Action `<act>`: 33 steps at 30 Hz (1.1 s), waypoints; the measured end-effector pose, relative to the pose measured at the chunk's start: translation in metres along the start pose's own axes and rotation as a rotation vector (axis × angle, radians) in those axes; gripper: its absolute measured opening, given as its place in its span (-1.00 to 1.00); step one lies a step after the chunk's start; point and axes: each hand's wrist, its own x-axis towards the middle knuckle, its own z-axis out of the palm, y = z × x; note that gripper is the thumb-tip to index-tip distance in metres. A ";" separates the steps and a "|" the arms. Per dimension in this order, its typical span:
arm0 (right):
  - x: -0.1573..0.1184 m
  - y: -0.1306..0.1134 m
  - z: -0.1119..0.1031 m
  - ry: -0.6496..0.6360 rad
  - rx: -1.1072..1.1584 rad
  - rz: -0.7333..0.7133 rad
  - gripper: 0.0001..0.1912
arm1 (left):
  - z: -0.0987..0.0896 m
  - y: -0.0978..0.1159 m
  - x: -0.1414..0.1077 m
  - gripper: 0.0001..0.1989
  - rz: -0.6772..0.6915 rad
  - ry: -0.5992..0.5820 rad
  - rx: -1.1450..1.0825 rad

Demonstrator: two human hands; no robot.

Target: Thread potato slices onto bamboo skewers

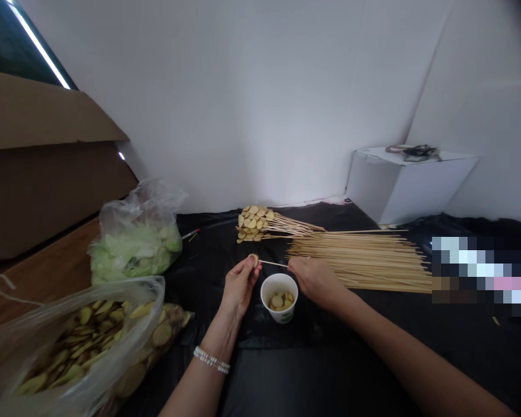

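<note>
My left hand [242,280] pinches a pale round slice [255,260] above and left of a white paper cup [279,280]. A thin wooden skewer [272,263] runs from that slice to my right hand [311,278], whose fingers are closed around its other end. The cup stands upright and holds several slices [282,300]. Behind the hands lies a pile of skewers with slices on their tips [254,222]. Many bare skewers [377,260] are spread beyond my right hand.
At the left are an open plastic bag of slices [82,341] and a clear bag with pale green pieces [134,249]. A white box [399,185] stands at the back right. Black sheeting [286,370] covers the work surface; a cardboard box [43,174] is at the far left.
</note>
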 end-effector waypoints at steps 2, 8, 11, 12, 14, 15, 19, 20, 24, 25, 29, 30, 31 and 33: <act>0.001 -0.001 0.001 -0.026 -0.009 0.010 -0.76 | 0.000 0.000 -0.001 -0.95 -0.016 -0.003 -0.009; 0.004 0.002 -0.004 -0.119 0.288 0.025 -0.71 | 0.001 0.001 -0.003 -0.90 -0.043 -0.037 -0.004; 0.005 0.007 -0.008 -0.152 0.447 0.000 -0.69 | 0.001 0.000 -0.004 -0.87 -0.064 -0.070 -0.001; 0.005 0.009 -0.008 -0.147 0.468 0.006 -0.70 | 0.001 0.000 -0.004 -0.87 -0.065 -0.076 0.004; 0.005 0.010 -0.007 -0.122 0.452 0.033 -0.71 | 0.001 -0.001 -0.003 -0.86 -0.047 -0.071 0.009; 0.006 0.010 -0.006 -0.105 0.423 0.046 -0.72 | 0.001 -0.001 -0.003 -0.87 -0.035 -0.063 0.009; 0.005 0.004 -0.002 -0.076 0.230 0.016 -0.75 | -0.001 0.001 -0.001 -0.90 -0.010 -0.002 -0.004; 0.005 0.003 -0.001 -0.075 0.174 0.007 -0.75 | -0.001 0.001 0.000 -0.91 -0.010 0.007 -0.005; 0.003 0.001 -0.002 -0.074 0.016 0.009 -0.75 | -0.002 0.002 0.000 -0.92 -0.027 -0.025 0.006; 0.003 0.001 -0.002 -0.071 0.010 0.009 -0.75 | -0.001 0.001 -0.001 -0.92 -0.030 -0.034 0.009; 0.003 0.002 -0.001 -0.061 0.123 0.013 -0.73 | -0.001 0.001 -0.001 -0.92 -0.037 -0.025 0.014; 0.003 0.003 0.000 -0.071 0.175 0.016 -0.72 | -0.001 0.002 -0.001 -0.91 -0.039 -0.022 0.017; 0.004 0.003 0.000 -0.086 0.224 0.017 -0.71 | -0.001 0.002 -0.001 -0.91 -0.043 -0.023 0.021; 0.004 0.004 0.000 -0.115 0.273 0.019 -0.70 | -0.001 0.002 -0.002 -0.90 -0.051 -0.031 0.031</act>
